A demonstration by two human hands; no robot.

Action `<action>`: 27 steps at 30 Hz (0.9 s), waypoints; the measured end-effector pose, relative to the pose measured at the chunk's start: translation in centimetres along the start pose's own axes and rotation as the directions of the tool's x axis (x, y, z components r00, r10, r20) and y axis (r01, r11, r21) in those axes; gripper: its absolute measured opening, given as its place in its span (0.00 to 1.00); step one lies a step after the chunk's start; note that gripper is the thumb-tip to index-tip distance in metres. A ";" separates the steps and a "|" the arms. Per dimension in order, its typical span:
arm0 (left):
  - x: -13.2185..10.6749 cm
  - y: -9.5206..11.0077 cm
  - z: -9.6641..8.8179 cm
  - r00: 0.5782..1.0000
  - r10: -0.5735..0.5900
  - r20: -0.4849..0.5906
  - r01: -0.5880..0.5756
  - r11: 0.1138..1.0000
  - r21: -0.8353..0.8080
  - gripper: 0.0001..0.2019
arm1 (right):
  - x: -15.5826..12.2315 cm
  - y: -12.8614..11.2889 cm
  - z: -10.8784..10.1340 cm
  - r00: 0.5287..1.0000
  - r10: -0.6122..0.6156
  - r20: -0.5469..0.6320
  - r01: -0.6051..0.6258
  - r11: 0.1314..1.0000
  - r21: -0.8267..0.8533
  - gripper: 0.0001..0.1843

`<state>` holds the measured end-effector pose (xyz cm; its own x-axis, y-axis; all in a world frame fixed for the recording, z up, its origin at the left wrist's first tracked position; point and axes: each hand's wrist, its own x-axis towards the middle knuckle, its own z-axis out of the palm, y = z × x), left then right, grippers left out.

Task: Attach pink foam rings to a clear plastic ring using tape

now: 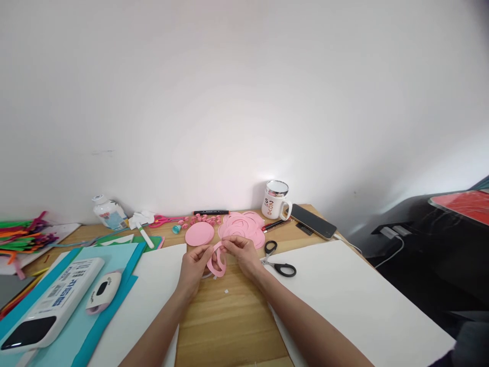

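Head view: both hands working a pink paper strip (217,262) over the wooden table (229,326).
Left hand (196,264) and right hand (241,254) are pinching the curled strip between fingertips, near centre; black scissors (280,261) lying just right, pink paper circle (199,234) and spiral cutouts (242,228) farther back.

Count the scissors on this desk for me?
2. Black-handled scissors lie beside the right hand holding the pink strip; pink-handled scissors lie back near the wall. More may be hidden.

I see a plain white wall (229,102) behind the wooden surface (229,326), softly lit; dark furniture (428,265) sits beyond its right edge.
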<state>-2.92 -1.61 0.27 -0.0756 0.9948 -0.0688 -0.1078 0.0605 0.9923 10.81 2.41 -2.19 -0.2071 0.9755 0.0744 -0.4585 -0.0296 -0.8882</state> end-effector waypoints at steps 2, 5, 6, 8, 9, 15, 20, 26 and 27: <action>0.0 0.0 0.0 1.000 0.009 -0.005 -0.009 1.000 -0.002 0.11 | 0.1 0.2 -0.1 1.000 0.015 0.013 -0.015 1.000 0.019 0.13; -0.1 0.3 0.1 1.000 -0.005 0.003 0.005 1.000 0.018 0.12 | 0.1 0.3 -0.2 1.000 0.021 0.013 -0.022 0.999 0.027 0.13; -0.2 0.4 0.1 1.000 -0.012 0.013 0.012 1.000 0.022 0.12 | 0.1 0.3 -0.2 1.000 0.019 0.009 -0.019 0.999 0.025 0.13; -0.3 0.6 0.2 0.999 -0.024 0.031 0.024 1.000 0.016 0.12 | 0.1 0.1 -0.1 1.000 0.014 0.005 -0.014 1.000 0.016 0.12; -0.3 0.6 0.3 0.999 -0.029 0.036 0.029 1.000 0.008 0.12 | 0.0 0.0 0.0 1.000 0.014 0.009 -0.014 1.000 0.010 0.12; -0.4 0.8 0.5 0.998 -0.050 0.042 0.050 0.999 0.000 0.14 | -0.3 -0.6 0.3 0.999 0.017 0.029 -0.017 1.000 0.002 0.11; -0.2 0.6 0.3 0.999 -0.034 0.025 0.034 0.999 0.002 0.14 | -0.2 -0.6 0.4 1.000 0.006 0.014 -0.006 1.000 -0.018 0.11; 0.0 0.3 0.2 1.000 0.003 0.000 -0.003 1.000 -0.008 0.14 | -0.2 -0.5 0.3 0.999 0.022 0.038 -0.021 1.000 -0.013 0.12; 0.0 0.3 0.2 1.000 -0.005 0.006 0.005 1.000 -0.002 0.14 | -0.1 -0.4 0.3 0.999 0.022 0.037 -0.022 1.000 -0.010 0.12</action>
<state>-2.79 -1.63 0.58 -0.0693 0.9949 -0.0731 -0.1104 0.0652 0.9917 10.76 2.23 -1.68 -0.2487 0.9659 0.0713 -0.4451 -0.0486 -0.8942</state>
